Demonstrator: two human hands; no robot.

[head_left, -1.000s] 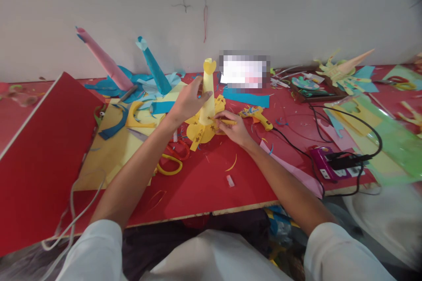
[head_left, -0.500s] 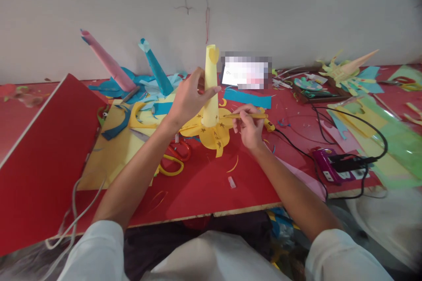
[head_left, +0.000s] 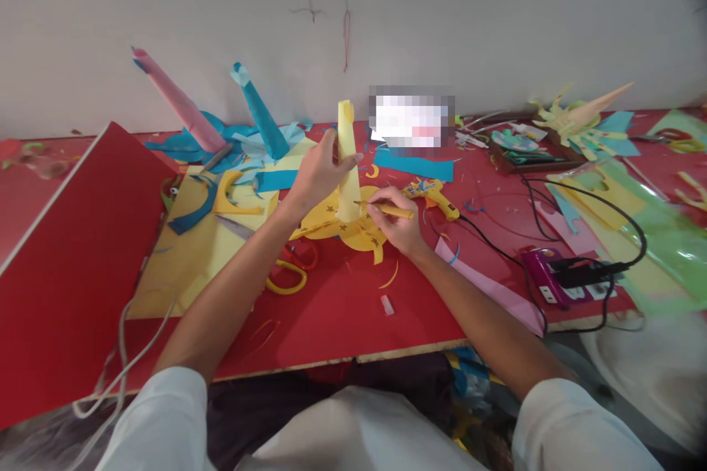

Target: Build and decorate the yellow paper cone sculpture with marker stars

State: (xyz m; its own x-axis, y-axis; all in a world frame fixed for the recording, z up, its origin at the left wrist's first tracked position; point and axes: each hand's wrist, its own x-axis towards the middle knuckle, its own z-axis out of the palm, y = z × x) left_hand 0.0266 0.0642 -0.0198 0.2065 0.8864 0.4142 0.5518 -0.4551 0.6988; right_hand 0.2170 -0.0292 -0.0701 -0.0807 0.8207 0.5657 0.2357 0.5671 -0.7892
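My left hand grips a pale yellow paper tube that rises from a darker yellow, petal-shaped paper base marked with small drawn stars. In my right hand is a yellow pencil, its tip at the lower part of the tube. The tube leans slightly to the left. Right of my right hand lies a yellow glue gun. Scissors with a yellow and a red handle rest left of the base, partly behind my left forearm.
Pink and blue paper tubes stand at the back left. A blurred-out screen leans at the wall. A red board slants up at the left. A purple power strip with black cables sits right; an eraser lies in front.
The tube and its base have tilted and turned, and the tube's top is lower. My right hand has moved left and down with the pencil, uncovering the glue gun.
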